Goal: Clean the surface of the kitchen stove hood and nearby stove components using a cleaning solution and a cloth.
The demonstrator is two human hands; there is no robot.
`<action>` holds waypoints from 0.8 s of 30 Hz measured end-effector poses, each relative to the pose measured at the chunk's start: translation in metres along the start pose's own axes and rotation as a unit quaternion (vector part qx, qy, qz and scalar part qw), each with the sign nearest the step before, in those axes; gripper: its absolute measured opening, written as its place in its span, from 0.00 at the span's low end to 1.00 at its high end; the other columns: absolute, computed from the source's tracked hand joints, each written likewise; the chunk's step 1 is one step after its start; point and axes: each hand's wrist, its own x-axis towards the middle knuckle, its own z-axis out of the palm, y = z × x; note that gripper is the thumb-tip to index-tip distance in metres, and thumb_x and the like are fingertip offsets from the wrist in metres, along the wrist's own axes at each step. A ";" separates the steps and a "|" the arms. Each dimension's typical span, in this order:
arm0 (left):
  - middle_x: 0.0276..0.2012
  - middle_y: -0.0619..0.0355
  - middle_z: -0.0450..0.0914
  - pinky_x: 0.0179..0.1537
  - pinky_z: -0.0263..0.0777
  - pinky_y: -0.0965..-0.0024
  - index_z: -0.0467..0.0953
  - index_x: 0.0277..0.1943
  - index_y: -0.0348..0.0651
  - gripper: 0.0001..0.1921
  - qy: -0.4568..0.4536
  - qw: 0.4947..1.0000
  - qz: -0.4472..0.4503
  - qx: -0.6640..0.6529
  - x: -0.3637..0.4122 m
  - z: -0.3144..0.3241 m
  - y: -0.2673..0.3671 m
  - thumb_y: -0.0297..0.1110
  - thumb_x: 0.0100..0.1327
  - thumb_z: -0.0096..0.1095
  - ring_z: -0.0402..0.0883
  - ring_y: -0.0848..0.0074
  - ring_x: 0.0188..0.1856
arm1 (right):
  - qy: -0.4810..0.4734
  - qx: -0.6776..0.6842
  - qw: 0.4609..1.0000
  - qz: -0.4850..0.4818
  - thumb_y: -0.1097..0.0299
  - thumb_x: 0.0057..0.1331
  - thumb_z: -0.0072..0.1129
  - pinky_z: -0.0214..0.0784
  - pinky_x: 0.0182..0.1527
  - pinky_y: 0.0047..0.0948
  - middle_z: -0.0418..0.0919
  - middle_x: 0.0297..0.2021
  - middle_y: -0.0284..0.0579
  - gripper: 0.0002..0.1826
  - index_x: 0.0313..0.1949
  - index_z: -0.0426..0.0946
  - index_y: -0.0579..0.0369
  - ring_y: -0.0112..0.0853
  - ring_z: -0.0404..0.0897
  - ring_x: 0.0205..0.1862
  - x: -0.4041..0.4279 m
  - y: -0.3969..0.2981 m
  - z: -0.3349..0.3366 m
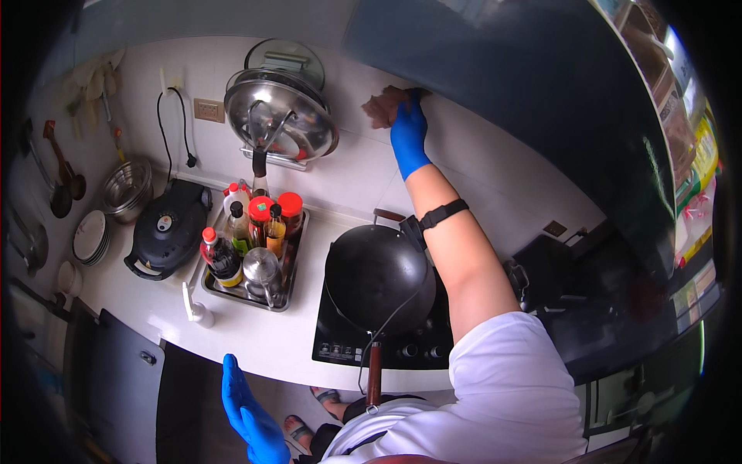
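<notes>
My right hand [410, 130], in a blue glove, is raised against the white wall just under the dark overhead cabinet. It holds a crumpled brownish cloth [384, 107] to the wall; the fingertips are partly hidden. Below the forearm, a black wok [377, 272] with a wooden handle sits on a black cooktop [336, 342]. My left hand [246, 406], also gloved in blue, is held in front of the counter's edge with straight fingers and nothing in it. Nearest to it on the counter stands a white spray bottle [200, 313].
A metal tray [290, 290] carries sauce bottles, red-lidded jars and a glass pot. Left of it are a black electric griddle [168, 229], stacked plates [91, 236] and metal bowls [128, 188]. Pot lids [278, 116] hang on the wall. The overhead cabinet [510, 104] juts out at upper right.
</notes>
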 end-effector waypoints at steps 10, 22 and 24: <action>0.77 0.43 0.60 0.81 0.42 0.53 0.58 0.76 0.32 0.37 0.018 0.999 -0.010 0.025 -0.003 0.003 0.016 0.59 0.80 0.38 0.56 0.57 0.80 | -0.412 0.180 0.798 0.402 0.74 0.66 0.58 0.82 0.39 0.39 0.83 0.35 0.53 0.12 0.46 0.81 0.68 0.40 0.85 0.36 -0.065 -0.035 -0.013; 0.77 0.39 0.57 0.80 0.42 0.51 0.55 0.76 0.28 0.37 -0.015 1.000 -0.023 0.007 -0.013 0.017 0.006 0.55 0.81 0.38 0.53 0.52 0.80 | 0.041 0.206 0.976 0.064 0.64 0.74 0.53 0.73 0.58 0.45 0.81 0.53 0.55 0.21 0.61 0.74 0.63 0.43 0.81 0.55 -0.043 -0.070 -0.044; 0.77 0.39 0.56 0.80 0.42 0.51 0.55 0.76 0.28 0.36 -0.018 1.000 -0.015 0.002 -0.015 0.017 0.002 0.54 0.81 0.38 0.53 0.52 0.80 | 0.071 0.052 0.991 -0.097 0.65 0.74 0.53 0.71 0.60 0.47 0.80 0.54 0.56 0.21 0.61 0.74 0.64 0.45 0.80 0.57 -0.012 -0.097 -0.044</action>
